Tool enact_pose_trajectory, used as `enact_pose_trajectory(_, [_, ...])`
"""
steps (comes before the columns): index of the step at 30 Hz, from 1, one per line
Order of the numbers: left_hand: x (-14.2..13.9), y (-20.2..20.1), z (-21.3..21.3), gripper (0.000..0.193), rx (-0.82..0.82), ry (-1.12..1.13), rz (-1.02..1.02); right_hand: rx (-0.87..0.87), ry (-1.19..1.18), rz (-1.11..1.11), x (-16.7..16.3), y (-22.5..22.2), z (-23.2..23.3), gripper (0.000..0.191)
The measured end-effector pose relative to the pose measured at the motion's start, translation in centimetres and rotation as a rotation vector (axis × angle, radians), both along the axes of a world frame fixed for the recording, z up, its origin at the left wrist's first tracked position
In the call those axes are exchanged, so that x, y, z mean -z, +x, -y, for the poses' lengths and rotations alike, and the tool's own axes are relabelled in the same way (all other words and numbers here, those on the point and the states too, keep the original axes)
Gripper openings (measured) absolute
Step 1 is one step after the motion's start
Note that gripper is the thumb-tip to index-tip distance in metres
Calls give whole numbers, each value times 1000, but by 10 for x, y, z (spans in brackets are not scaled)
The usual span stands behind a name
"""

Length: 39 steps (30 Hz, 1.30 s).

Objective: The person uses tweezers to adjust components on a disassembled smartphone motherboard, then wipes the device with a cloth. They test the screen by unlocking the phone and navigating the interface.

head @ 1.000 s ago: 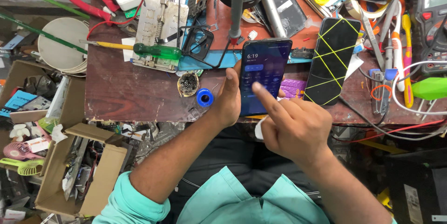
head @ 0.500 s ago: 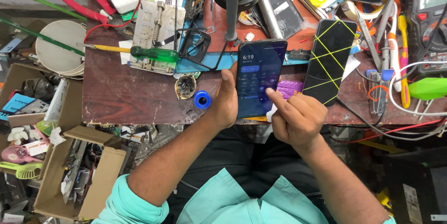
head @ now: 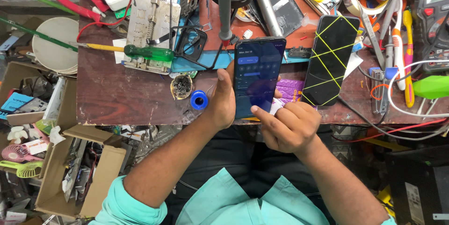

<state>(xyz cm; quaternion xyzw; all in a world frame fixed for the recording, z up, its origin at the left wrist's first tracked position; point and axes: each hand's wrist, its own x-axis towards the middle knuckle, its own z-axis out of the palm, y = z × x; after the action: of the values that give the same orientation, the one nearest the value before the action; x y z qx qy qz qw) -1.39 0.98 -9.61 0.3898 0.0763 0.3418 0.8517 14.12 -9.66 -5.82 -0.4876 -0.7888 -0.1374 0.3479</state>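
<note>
The left hand (head: 222, 101) is gripping a lit smartphone (head: 258, 76) by its left edge, thumb lying along the side, and is keeping it raised just over the front part of the brown surface (head: 121, 96). The grip of this hand is clenched around the phone. The right hand (head: 289, 127) is hovering at the phone's lower right corner, its index finger (head: 261, 114) stretching toward the bottom of the screen while the other fingers are curling loosely; it is grasping nothing. Just to the right of the phone, a second dark phone (head: 330, 61) crossed with yellow lines is lying flat on the surface. A small blue roll (head: 199, 99) is sitting just beside the left thumb. Farther left, a green-handled screwdriver (head: 140, 52) is resting across a metal jig (head: 152, 33).
</note>
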Motion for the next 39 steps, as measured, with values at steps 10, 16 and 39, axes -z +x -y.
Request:
enact_pose_trajectory(10, [-1,-1,0,98,0,2,-11,-10,12,26,3,0,1,44])
enact_pose_trajectory(16, [2,0,-1,96,-3,20,-22,-8,9,6,-1,-1,-1,44])
enact_pose_trajectory(39, [6,2,-1,93,-52,63,0,18,-10,13,-30,-4,-8,43])
